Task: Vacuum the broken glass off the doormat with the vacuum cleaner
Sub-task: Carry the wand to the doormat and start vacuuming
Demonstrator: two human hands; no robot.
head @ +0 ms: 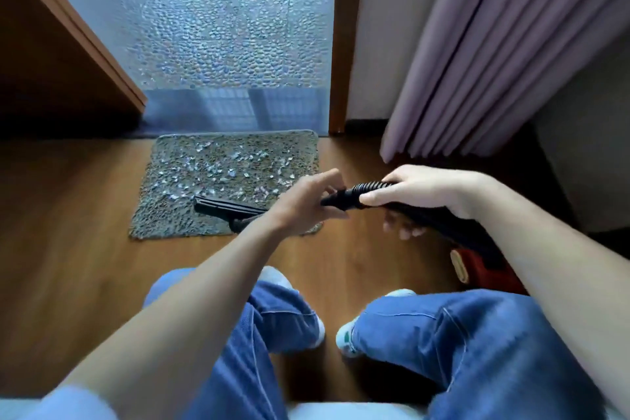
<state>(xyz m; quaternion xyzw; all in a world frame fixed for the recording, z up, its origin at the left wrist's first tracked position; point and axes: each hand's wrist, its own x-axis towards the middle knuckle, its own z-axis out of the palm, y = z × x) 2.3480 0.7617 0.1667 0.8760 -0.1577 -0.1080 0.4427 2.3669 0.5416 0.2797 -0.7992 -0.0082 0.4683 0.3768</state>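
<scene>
A person squats on a wooden floor (68,215), blue jeans (477,344) and white sneakers (344,339) filling the 6 o'clock part of the view. The grey doormat (160,218) lies flat just past the knees, toward 12 o'clock, its far edge near the foot of a frosted, pebble-textured glass door (221,27). Broken glass (218,167) is scattered over the mat in many small pale shards, thickest across its middle and far half. A black floor nozzle (225,206) rests on the mat's near part, at 6 o'clock from the shards, and its neck runs toward the left wrist, which hides the end of it. The right hand (419,194) grasps the black ribbed vacuum hose (371,187) from above, thumb laid along the smooth cuff and the other fingers curled beneath it. The hose runs from that hand toward 4 o'clock, down to the red vacuum cleaner (491,274), which sits on the floor beside the right knee and is mostly hidden by the right forearm. The left hand (306,204) meets the hose's free tip at 9 o'clock from the right hand; the tip lies between its thumb and raised fingers and touches the hand, but blur keeps me from telling whether those fingers clamp it or stay loose. The hose end is held above the floor, apart from the nozzle. A mauve pleated curtain (477,61) hangs at 2 o'clock, its hem near the floor.
</scene>
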